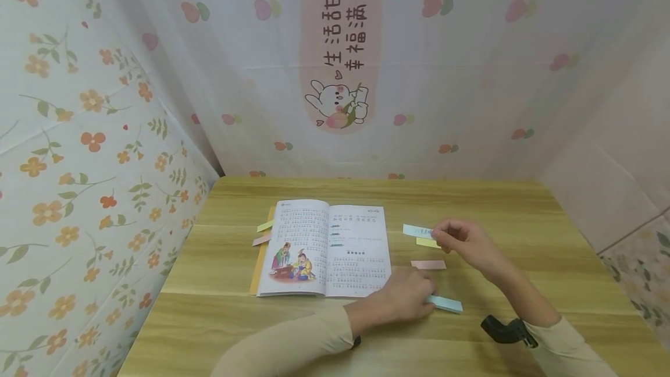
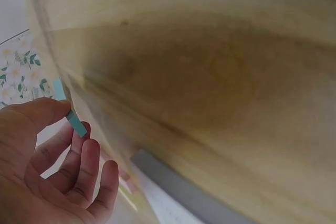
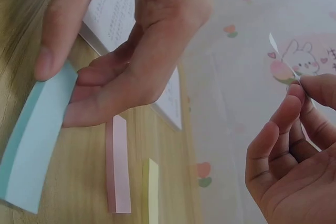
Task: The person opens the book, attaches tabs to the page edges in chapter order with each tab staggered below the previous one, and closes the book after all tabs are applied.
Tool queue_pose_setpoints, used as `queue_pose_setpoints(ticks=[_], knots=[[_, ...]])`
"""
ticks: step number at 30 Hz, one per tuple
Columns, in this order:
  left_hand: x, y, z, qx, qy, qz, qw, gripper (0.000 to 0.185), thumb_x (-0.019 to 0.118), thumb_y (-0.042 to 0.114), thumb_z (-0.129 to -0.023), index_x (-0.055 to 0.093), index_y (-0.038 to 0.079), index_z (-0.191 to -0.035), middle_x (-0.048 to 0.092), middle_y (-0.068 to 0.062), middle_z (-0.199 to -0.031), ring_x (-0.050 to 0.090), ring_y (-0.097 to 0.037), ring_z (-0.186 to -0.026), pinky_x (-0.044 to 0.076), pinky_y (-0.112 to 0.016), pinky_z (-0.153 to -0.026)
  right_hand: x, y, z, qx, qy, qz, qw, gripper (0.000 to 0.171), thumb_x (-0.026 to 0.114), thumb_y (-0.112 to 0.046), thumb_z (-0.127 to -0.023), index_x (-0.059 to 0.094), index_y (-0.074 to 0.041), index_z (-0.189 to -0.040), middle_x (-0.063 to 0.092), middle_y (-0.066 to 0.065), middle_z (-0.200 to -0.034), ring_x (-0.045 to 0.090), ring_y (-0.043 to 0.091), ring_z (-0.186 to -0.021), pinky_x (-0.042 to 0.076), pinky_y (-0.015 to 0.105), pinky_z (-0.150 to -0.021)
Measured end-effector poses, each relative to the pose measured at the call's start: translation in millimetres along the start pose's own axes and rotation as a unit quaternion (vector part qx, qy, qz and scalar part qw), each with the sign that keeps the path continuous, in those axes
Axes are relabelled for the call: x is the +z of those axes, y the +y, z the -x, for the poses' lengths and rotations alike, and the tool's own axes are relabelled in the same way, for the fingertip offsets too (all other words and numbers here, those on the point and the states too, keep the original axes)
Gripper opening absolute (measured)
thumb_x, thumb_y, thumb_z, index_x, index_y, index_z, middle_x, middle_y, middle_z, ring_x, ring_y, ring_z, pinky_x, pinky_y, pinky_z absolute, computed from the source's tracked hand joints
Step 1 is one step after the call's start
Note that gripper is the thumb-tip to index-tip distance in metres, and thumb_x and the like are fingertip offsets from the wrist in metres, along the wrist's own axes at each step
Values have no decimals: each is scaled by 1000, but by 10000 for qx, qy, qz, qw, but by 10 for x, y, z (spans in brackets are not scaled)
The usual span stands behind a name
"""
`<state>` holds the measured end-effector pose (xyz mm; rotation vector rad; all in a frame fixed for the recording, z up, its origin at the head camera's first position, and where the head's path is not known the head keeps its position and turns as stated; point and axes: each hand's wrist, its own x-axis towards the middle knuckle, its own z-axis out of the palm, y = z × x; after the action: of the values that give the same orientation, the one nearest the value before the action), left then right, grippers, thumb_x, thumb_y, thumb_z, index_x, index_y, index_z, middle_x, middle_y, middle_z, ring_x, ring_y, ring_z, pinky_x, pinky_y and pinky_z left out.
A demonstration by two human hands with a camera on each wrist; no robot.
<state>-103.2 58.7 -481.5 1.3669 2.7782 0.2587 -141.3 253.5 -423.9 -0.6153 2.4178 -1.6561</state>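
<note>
My left hand (image 1: 408, 294) pinches a thick light-blue sticky-note pad (image 1: 445, 304) between thumb and fingers, close over the table right of the book. The pad (image 3: 39, 135) shows large in the right wrist view, its thickness visible along one side. My right hand (image 1: 466, 243) pinches one end of a single blue sticky note (image 1: 416, 231) with handwriting on it. In the right wrist view this slip (image 3: 275, 45) appears almost edge-on above the fingertips. A yellow pad (image 1: 426, 242) lies below the note, and a pink pad (image 1: 428, 265) lies between the two hands.
An open book (image 1: 358, 255) lies left of the hands, printed text on both pages and a coloured picture at lower left. Yellow (image 1: 265, 226) and pink tabs (image 1: 262, 240) stick out from its left edge. A patterned curtain (image 1: 398, 74) hangs behind the wooden table (image 1: 220, 319).
</note>
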Motion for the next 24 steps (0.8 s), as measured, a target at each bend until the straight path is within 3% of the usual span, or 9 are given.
queue_pose_setpoints(ticks=[6,13,19,24], knots=[[71,28,-25,-101,-167,140,9997,13,76,37,-92,74,25,-93,56,14,-82,48,-1,-73,38,-16,-61,2,12,42,115,61,57,9999,14,59,-14,-105,66,-3,-105,56,14,-84,54,24,-74,46,32,-65],[104,31,-52,-152,-112,87,9998,12,75,37,-93,76,26,-98,57,14,-86,51,-2,-80,39,-17,-62,9,26,58,116,67,51,9999,19,59,-14,-105,66,4,-107,57,17,-84,55,26,-74,49,31,-66],[129,46,-61,-156,-31,-136,9998,15,74,38,-93,76,27,-102,58,13,-91,51,-4,-80,40,-17,-62,22,36,76,253,79,119,9996,22,60,-16,-104,66,5,-106,58,22,-86,56,32,-76,49,33,-67],[160,73,-53,-189,48,-394,9990,15,75,41,-91,74,29,-100,57,12,-91,53,-5,-82,41,-19,-62,36,62,95,233,26,40,9997,18,60,-15,-104,66,2,-104,58,21,-84,56,27,-74,48,32,-64]])
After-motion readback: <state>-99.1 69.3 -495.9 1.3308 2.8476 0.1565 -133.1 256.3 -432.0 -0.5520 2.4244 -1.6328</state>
